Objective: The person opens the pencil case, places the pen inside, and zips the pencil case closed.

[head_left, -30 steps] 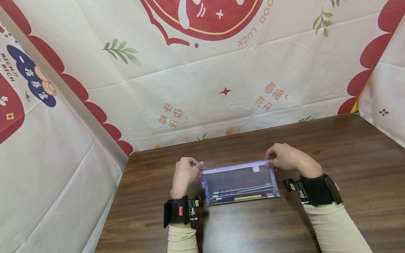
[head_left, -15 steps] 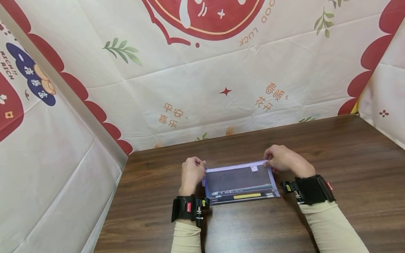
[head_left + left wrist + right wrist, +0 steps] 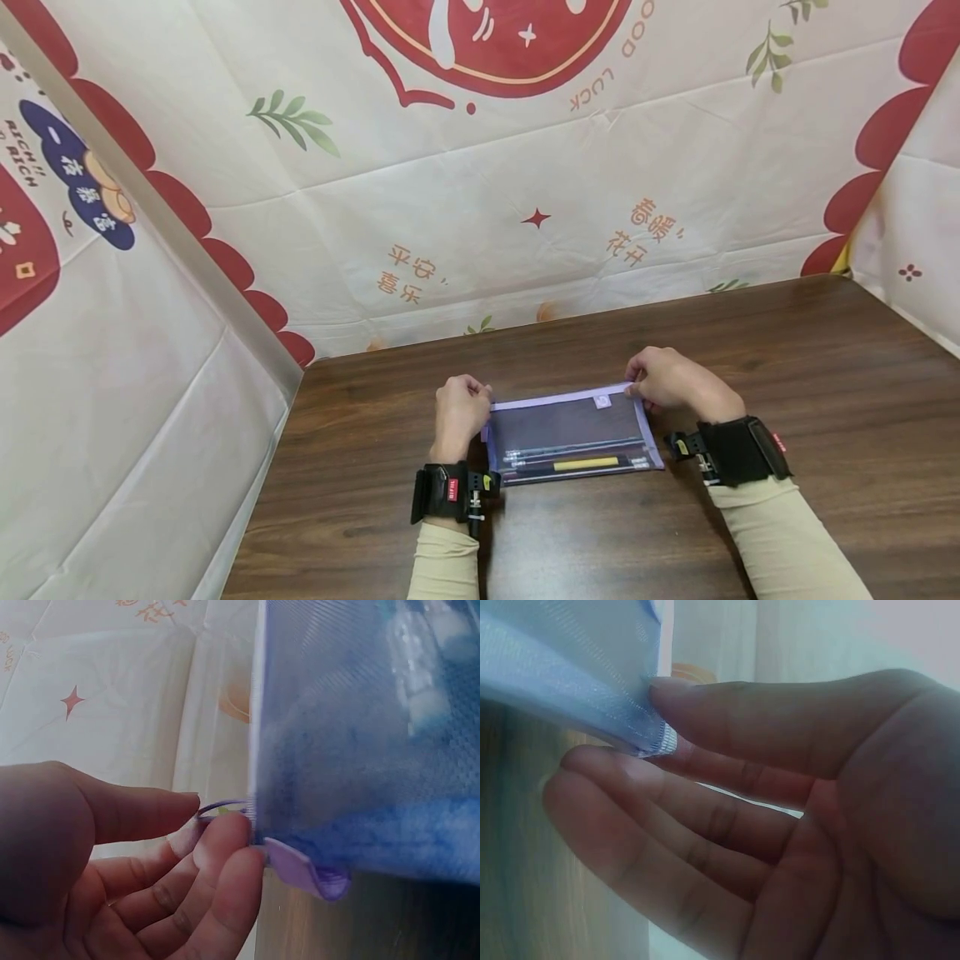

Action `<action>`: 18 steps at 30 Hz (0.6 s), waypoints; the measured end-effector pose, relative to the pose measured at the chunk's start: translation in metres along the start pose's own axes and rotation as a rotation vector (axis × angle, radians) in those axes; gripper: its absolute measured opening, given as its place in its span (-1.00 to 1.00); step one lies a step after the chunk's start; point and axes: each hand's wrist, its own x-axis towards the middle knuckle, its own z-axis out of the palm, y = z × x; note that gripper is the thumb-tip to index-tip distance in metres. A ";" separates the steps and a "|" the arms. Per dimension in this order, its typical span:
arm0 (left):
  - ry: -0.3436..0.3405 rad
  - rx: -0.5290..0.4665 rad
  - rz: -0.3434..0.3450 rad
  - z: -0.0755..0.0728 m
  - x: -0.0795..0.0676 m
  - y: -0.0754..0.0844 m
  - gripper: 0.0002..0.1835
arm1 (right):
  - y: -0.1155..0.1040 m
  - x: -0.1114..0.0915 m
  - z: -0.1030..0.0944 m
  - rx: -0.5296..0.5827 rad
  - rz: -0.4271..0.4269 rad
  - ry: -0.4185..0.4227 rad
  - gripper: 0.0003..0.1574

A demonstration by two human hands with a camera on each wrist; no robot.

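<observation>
A see-through mesh pencil case [image 3: 555,427] with lilac edging and a zip along its top stands between my two hands, over the wooden table. Pencils [image 3: 540,454] and a yellow strip [image 3: 586,463] show through the lower part of its mesh. My left hand [image 3: 459,412] is at the top left corner; in the left wrist view its thumb and forefinger pinch the thin purple loop [image 3: 223,803] of the zip pull. Below that loop a lilac fabric tab [image 3: 300,870] sticks out from the case. At the top right corner, my right hand [image 3: 675,383] pinches the case between thumb and fingers.
The dark wooden table [image 3: 810,375] spreads out around the case. Behind it hangs a white printed cloth [image 3: 465,192], with another cloth panel [image 3: 127,392] along the left side. Both wrists wear black camera straps [image 3: 742,450].
The left hand has shifted to the right, closer in against the case's top left corner. My right hand has come slightly left. The case stays nearly in place.
</observation>
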 end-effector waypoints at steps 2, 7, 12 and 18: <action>-0.004 -0.003 -0.004 0.000 0.000 0.000 -0.81 | 0.001 0.000 0.000 0.001 -0.003 0.001 -0.79; -0.018 -0.011 -0.027 0.001 -0.001 0.001 -0.78 | 0.003 0.001 0.000 0.009 -0.013 0.006 -0.80; -0.003 0.000 -0.008 0.000 -0.001 0.003 -0.77 | 0.004 0.002 -0.002 -0.001 -0.012 0.012 -0.83; 0.041 0.007 0.094 -0.004 -0.005 0.007 -0.78 | 0.004 -0.003 -0.001 -0.012 -0.049 0.072 -0.76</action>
